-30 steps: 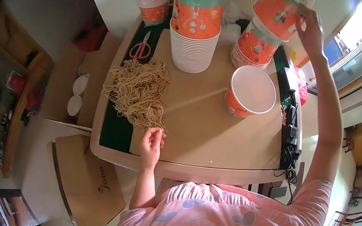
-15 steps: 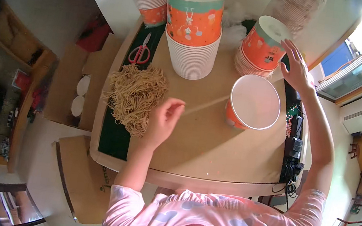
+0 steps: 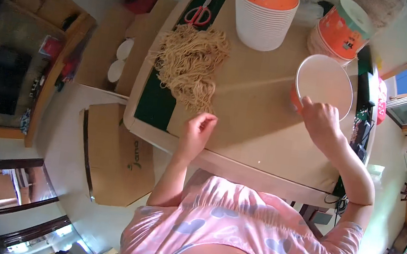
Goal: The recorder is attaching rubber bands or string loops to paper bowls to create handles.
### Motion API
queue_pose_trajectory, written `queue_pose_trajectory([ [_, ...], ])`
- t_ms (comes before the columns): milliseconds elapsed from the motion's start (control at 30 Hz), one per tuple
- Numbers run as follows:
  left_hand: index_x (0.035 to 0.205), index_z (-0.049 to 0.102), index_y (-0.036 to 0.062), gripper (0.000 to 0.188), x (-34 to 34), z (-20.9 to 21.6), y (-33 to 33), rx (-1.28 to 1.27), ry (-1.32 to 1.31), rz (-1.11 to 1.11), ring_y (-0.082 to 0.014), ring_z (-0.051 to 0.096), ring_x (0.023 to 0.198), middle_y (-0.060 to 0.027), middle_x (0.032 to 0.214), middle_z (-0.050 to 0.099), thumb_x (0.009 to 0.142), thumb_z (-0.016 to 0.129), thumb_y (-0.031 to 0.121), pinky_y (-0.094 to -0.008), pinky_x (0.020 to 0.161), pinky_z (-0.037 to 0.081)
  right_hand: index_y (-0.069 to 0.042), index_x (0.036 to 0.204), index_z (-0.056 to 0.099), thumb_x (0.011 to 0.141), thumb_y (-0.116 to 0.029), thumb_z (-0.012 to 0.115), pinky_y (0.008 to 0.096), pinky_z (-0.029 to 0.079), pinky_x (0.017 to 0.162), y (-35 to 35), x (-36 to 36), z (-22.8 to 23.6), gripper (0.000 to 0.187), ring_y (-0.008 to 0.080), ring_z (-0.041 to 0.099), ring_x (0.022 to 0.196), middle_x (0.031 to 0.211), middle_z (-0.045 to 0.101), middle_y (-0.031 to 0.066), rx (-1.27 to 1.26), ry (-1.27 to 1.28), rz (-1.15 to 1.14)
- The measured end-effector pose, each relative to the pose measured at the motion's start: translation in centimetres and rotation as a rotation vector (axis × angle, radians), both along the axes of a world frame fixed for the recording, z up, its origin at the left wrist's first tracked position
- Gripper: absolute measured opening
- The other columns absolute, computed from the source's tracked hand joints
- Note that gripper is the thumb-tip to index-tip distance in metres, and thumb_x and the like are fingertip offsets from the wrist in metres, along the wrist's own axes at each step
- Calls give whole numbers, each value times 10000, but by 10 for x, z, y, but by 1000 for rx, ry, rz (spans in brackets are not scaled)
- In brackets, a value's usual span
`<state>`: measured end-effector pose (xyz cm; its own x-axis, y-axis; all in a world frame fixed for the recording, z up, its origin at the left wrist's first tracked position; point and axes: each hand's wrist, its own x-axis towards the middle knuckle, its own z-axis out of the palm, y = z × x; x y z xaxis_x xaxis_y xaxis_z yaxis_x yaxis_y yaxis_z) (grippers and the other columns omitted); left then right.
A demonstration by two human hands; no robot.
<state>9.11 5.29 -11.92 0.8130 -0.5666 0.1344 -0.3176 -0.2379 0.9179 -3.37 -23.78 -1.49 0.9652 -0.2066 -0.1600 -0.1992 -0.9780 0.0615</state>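
My right hand (image 3: 321, 123) is at the near rim of an upright, open paper bucket (image 3: 326, 84), white inside and orange outside. Its fingers are bent and closed on that rim. Close to the table's front edge, my left hand (image 3: 199, 131) has its fingers curled in a pinch; whatever may be between them does not show. Just beyond it lies a loose heap of tan paper string or cord (image 3: 188, 63), whose lower end hangs toward those fingertips.
Behind the heap lie red-handled scissors (image 3: 199, 14). A tall stack of upside-down buckets (image 3: 264, 22) stands at the back, with a shorter stack (image 3: 342, 32) to its right. Black power adapters and cables (image 3: 362, 132) line the right edge. Cardboard boxes (image 3: 114, 161) sit left of the table.
My right hand has come down from beside the shorter stack to the open bucket's rim. My left hand has drawn back toward the table's front edge. The whole view has shifted and turned.
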Motion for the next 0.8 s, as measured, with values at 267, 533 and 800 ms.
queue_pose_trajectory([
  [267,904,675,13,87,18,-5,44,241,-239,170,-264,648,683,-133,796,653,849,661,79,-331,624,503,-45,922,501,854,-95,604,495,475,607,63,10,1,133,388,619,696,708,615,162,235,-160,43],
  [533,888,686,34,82,20,-10,17,261,-322,83,-321,644,808,-135,861,658,809,676,55,-397,694,517,-42,1033,614,800,-89,700,394,523,891,144,-22,-14,252,328,586,1097,1195,598,129,769,-679,227],
  [800,958,675,57,122,42,-4,-8,592,-665,-177,-318,612,923,-134,959,589,889,596,120,-419,762,512,-122,1413,453,913,-396,549,459,210,1166,133,-47,-135,578,264,321,1403,1468,426,81,401,-319,176],
])
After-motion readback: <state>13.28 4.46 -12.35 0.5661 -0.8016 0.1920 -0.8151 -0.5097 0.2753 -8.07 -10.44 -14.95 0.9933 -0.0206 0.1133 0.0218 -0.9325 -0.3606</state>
